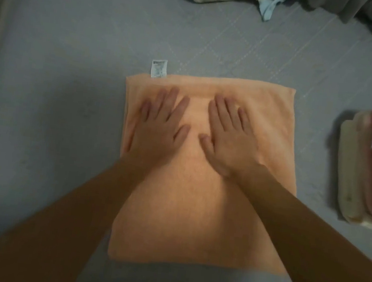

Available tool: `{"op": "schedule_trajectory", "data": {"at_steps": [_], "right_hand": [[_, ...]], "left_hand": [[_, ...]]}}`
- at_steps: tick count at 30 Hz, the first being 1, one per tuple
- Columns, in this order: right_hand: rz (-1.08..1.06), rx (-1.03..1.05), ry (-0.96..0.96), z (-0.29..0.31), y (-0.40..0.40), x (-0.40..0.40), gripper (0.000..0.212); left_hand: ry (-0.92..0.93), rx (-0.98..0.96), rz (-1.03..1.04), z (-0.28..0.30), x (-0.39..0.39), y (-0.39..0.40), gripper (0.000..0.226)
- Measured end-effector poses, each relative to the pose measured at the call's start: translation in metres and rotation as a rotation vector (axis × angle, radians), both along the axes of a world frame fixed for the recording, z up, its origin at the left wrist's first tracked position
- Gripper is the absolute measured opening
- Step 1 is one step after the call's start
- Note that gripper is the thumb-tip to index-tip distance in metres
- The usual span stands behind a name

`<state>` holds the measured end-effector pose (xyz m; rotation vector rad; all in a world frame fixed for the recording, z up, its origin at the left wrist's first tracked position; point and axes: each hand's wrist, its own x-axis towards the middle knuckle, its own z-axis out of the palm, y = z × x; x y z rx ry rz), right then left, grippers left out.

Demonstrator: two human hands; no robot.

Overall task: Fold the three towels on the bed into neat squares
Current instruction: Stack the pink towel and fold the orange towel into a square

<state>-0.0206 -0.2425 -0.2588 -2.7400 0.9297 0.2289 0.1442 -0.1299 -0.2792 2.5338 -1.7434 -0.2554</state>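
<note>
Grey quilted bed (70, 78): folded peach terry towel (194, 213) lies centred. We press left hand (157, 134) and right hand (229, 146) flat on it, fingers (171, 98) spread, gripping nothing. Smoothing step; next probably another fold. Two folded towels (365, 176) stacked well right.

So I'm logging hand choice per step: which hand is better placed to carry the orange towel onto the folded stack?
Probably the right hand: it lies flat on the orange towel nearer the folded stack at right. The left hand is farther.
</note>
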Motion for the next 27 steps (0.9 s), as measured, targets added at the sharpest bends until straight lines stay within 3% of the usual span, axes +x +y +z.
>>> {"op": "schedule_trajectory", "data": {"at_steps": [5, 9, 12, 15, 20, 23, 25, 27], "right_hand": [[-0.198, -0.067, 0.077, -0.001, -0.05, -0.057, 0.077], [-0.392, -0.034, 0.009, 0.017, -0.043, -0.024, 0.078], [-0.179, -0.017, -0.07, 0.019, -0.023, 0.031, 0.074], [0.012, -0.03, -0.022, 0.003, -0.023, 0.039, 0.069], [-0.179, -0.108, 0.034, -0.007, -0.058, -0.053, 0.071], [-0.387, -0.091, 0.056, 0.01, -0.05, -0.078, 0.073], [-0.326, -0.067, -0.01, 0.022, -0.016, -0.068, 0.075], [-0.135, -0.002, -0.112, 0.023, 0.037, -0.056, 0.075]], "left_hand": [[0.004, 0.09, 0.276, 0.003, 0.075, 0.029, 0.062], [-0.034, 0.069, 0.322, 0.025, 0.061, 0.006, 0.067], [-0.019, -0.056, 0.148, 0.037, 0.016, -0.033, 0.065], [0.055, 0.003, -0.062, 0.021, -0.011, -0.038, 0.06], [-0.024, 0.007, -0.073, 0.0, 0.021, -0.017, 0.058], [0.028, 0.005, 0.116, 0.01, 0.003, -0.015, 0.06], [0.055, 0.02, 0.118, 0.019, -0.026, -0.008, 0.063], [0.055, 0.008, -0.027, 0.022, -0.058, 0.01, 0.063]]}}
